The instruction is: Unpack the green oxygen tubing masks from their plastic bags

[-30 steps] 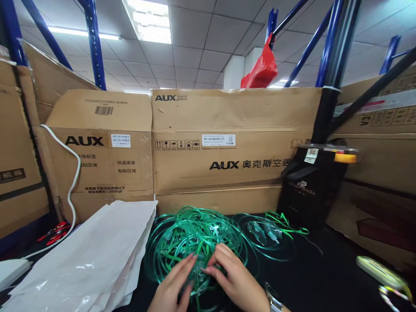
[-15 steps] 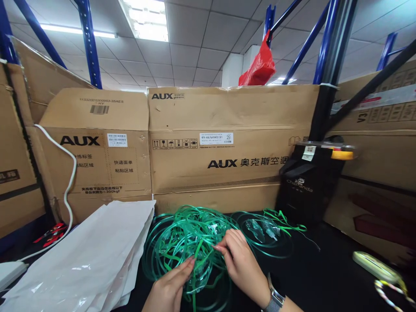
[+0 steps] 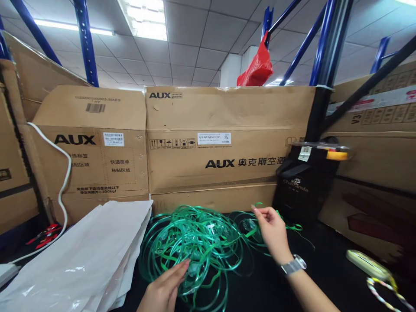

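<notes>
A large tangle of clear green tubing (image 3: 152, 247) lies on the black table, mixed with flat green straps and clear plastic mask-like pieces (image 3: 195, 268). At its near left side is my left hand (image 3: 167, 284), thumb and fingers pressed together against the pile; what they pinch is hidden. My right hand (image 3: 271, 227) is raised to the right of the tangle, its thumb and forefinger pinched on a green strap (image 3: 250, 232) that runs back toward the pile. Behind that hand, a smaller coil of green tubing with a clear plastic piece (image 3: 249, 224) is partly covered.
White plastic bags (image 3: 74, 255) are stacked at the left, beside a white cable (image 3: 65, 186). Cardboard boxes (image 3: 227, 112) wall off the back. A black bag (image 3: 300, 186) stands at the back right, and a pale yellow-green case (image 3: 367, 263) with a beaded loop lies at the right.
My right hand has moved up and to the right, away from the tangle, drawing the green strap out with it. My left hand stays at the near left side of the pile.
</notes>
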### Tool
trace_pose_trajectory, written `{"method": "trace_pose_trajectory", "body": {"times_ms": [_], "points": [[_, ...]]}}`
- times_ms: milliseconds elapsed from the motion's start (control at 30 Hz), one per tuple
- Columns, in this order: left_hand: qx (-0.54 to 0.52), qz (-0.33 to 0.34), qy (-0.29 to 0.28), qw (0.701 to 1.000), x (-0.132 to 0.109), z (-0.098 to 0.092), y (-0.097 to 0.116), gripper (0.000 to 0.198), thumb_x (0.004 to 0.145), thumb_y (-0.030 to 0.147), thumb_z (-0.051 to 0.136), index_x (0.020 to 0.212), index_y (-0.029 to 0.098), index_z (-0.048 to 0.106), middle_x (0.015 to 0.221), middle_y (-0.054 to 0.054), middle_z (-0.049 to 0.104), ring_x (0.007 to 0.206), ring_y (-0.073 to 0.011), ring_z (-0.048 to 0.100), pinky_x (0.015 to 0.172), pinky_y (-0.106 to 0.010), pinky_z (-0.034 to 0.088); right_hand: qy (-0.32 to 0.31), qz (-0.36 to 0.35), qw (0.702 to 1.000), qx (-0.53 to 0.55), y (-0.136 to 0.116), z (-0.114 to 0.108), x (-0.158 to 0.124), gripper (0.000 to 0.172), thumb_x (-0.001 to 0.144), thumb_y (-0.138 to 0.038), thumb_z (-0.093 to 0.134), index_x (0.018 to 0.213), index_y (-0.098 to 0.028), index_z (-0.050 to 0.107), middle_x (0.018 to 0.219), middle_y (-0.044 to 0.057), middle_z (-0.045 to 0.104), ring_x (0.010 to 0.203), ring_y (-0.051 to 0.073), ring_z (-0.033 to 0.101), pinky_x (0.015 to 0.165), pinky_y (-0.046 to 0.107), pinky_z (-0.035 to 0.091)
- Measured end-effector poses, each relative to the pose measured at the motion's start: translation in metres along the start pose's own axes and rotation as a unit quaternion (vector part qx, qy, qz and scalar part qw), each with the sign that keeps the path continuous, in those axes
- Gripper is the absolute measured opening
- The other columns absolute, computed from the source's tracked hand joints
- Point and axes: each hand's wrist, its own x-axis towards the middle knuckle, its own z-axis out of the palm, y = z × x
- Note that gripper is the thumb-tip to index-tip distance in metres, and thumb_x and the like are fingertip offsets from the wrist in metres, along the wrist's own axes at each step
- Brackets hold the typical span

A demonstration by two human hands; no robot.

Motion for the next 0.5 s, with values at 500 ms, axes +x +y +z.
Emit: {"method": "trace_pose_trajectory", "body": {"times_ms": [500], "points": [[0.021,0.025,0.06,0.998,0.014,-0.001,0.017,0.03,0.088,0.014,0.034,0.114,0.013,0.049,0.098,-0.012,0.071,0.091,-0.013,0.065,0.078,-0.013,0.048,-0.415,0.093,0.904,0.036,-0.021,0.018,-0.028,0.033,0.069,-0.043,0.066,0.087,-0.018,0.056,0.044,-0.012,0.032,0.034,0.005,0.027,0.034,0.016,0.02]]}}
